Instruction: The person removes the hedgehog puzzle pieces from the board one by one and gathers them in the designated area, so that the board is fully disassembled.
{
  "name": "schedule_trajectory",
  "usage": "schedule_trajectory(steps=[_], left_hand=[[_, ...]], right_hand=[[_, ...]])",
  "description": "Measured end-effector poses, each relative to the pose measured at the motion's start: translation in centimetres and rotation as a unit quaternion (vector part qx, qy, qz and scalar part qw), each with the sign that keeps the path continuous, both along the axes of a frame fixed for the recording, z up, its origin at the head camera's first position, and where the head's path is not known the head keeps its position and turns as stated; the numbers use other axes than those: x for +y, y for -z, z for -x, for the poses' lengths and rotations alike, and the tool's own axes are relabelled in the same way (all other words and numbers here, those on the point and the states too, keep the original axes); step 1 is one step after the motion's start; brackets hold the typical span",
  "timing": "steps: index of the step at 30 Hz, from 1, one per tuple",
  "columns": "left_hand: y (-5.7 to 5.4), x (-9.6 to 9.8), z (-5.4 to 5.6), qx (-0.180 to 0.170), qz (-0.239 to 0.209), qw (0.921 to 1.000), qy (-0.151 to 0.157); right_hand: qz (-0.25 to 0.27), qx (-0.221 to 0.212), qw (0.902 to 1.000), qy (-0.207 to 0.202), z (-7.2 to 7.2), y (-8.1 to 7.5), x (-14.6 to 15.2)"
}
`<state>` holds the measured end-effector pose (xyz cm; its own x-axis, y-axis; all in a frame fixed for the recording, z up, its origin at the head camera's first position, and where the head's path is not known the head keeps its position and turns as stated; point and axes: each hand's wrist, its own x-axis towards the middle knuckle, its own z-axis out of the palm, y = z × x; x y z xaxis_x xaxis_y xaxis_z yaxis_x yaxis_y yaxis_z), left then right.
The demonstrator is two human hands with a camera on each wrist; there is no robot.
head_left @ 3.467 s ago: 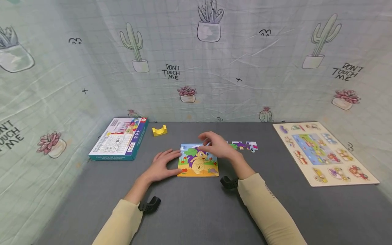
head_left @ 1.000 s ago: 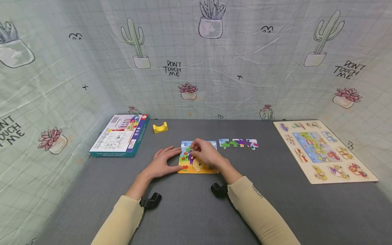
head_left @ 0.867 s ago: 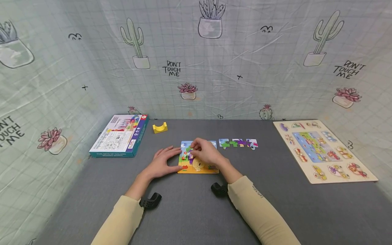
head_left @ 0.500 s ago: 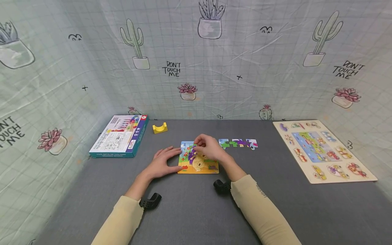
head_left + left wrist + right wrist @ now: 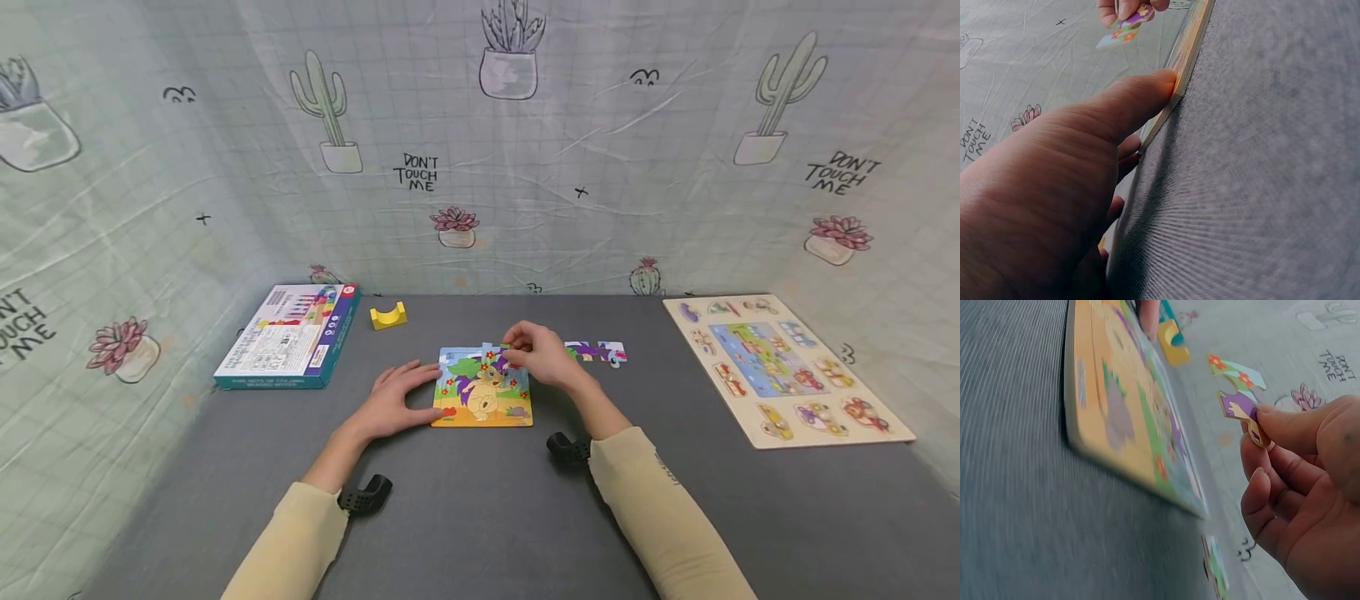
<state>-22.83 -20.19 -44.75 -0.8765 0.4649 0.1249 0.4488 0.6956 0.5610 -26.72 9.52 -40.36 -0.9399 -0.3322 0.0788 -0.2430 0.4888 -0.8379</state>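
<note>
In the head view my left hand (image 5: 396,400) lies at the left edge of a hedgehog jigsaw puzzle board (image 5: 480,421). Its fingers are spread, and the thumb touches the lower left corner, as the left wrist view also shows. Above the board's upper right part, my right hand (image 5: 546,354) pinches a puzzle piece (image 5: 1238,403) between thumb and fingers. This piece is purple, green and pale blue with red flowers, and it is tilted and clear of the board. Loose puzzle pieces (image 5: 596,352) lie in a row right of the board, partly hidden by my right hand.
A flat box (image 5: 281,337) lies at the back left, with a yellow arched block (image 5: 388,316) beside it. On the right is a large wooden peg puzzle (image 5: 738,400). A patterned cloth (image 5: 375,242) stands behind the grey table (image 5: 480,517).
My right hand has moved from over the middle of the board up and to the right, and the flowered puzzle piece now shows in its fingers. The left hand stays at the board's edge.
</note>
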Motion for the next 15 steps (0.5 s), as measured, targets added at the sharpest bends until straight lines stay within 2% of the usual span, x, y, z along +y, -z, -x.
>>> schedule_trajectory(steps=[15], left_hand=[[0.1,-0.1,0.1,-0.006,0.000,1.0000,0.002]], right_hand=[[-0.030,0.002,0.9995,0.011,-0.6,0.7,4.7]])
